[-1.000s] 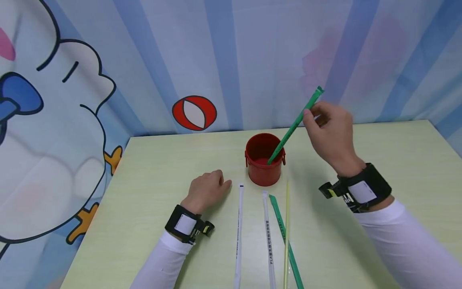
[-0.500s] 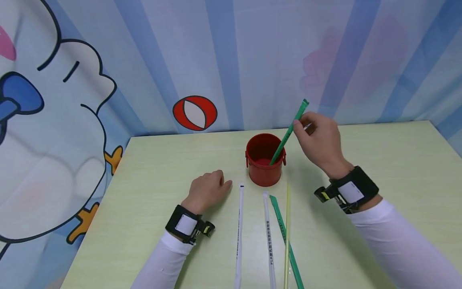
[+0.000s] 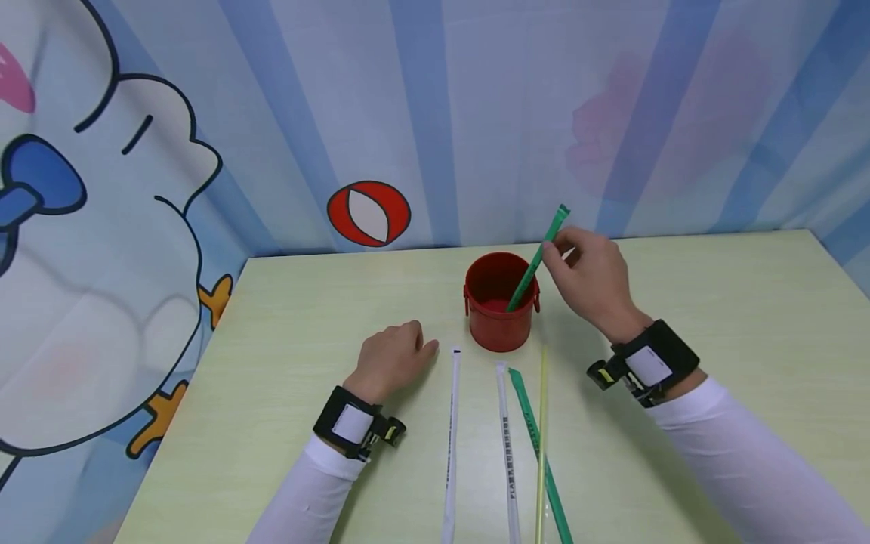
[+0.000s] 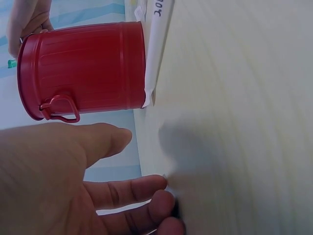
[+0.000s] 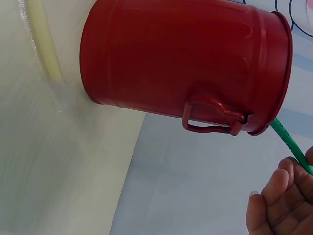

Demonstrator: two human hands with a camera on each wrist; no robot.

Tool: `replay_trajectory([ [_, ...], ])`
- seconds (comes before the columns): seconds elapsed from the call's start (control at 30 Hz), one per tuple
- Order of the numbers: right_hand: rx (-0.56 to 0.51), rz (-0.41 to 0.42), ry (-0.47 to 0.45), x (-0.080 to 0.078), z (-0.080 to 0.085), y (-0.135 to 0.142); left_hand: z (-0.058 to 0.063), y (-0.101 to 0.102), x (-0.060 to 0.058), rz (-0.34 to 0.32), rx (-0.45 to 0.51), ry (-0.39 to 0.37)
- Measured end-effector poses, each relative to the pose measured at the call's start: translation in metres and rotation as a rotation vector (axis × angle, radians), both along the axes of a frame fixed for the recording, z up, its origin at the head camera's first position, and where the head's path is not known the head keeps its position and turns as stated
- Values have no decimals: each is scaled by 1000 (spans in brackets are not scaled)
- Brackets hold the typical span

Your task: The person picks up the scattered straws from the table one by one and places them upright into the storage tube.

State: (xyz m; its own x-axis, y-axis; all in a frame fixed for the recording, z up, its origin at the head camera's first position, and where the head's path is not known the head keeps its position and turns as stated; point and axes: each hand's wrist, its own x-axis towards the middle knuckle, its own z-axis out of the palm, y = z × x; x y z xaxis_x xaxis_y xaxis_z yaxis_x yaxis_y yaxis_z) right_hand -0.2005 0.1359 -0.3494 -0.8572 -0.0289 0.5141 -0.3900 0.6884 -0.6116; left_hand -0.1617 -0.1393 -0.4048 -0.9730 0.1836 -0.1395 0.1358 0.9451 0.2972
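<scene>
My right hand (image 3: 590,278) pinches a green paper-wrapped straw (image 3: 550,232) between thumb and fingers, at the right of a small red bucket (image 3: 499,332). The straw leans, its lower end inside the bucket and its top above the rim. In the right wrist view the green straw (image 5: 288,139) sticks out past the rim of the bucket (image 5: 186,58), which has a side handle. My left hand (image 3: 393,360) rests on the table left of the bucket, holding nothing. Its fingers hang loosely curled in the left wrist view, with the thumb (image 4: 110,139) near the bucket.
Before the bucket lie two white wrapped straws, a left one (image 3: 451,446) and a middle one (image 3: 507,453). A second green straw (image 3: 553,491) crosses a yellow straw (image 3: 541,446) to their right. A patterned blue curtain (image 3: 476,128) stands behind the pale table (image 3: 326,295).
My right hand has moved left and down, closer to the bucket, bringing the green straw's top lower. The straw's lower end stays inside the bucket. My left hand has kept its place.
</scene>
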Motion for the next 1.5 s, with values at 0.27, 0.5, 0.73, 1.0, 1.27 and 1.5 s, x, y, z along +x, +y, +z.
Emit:
replay_trajectory([
  [0.27,6,2,-8,-1,-3,-1,2,1,0,-2,0,8],
  [0.5,23,-7,-31,-1,-3,0,2,1,0,5,-2,-4],
  [0.73,65,-18,-81,3,-5,6,0,1,0,2,-4,-2],
  [1.0,161,5,-210,13,-8,19,-1,0,-1,1,-12,10],
  [1.27,278,83,-409,26,-18,35,-1,0,0,-8,-9,24],
  [1.5,347,135,-522,35,-30,44,0,1,2,-17,-12,44],
])
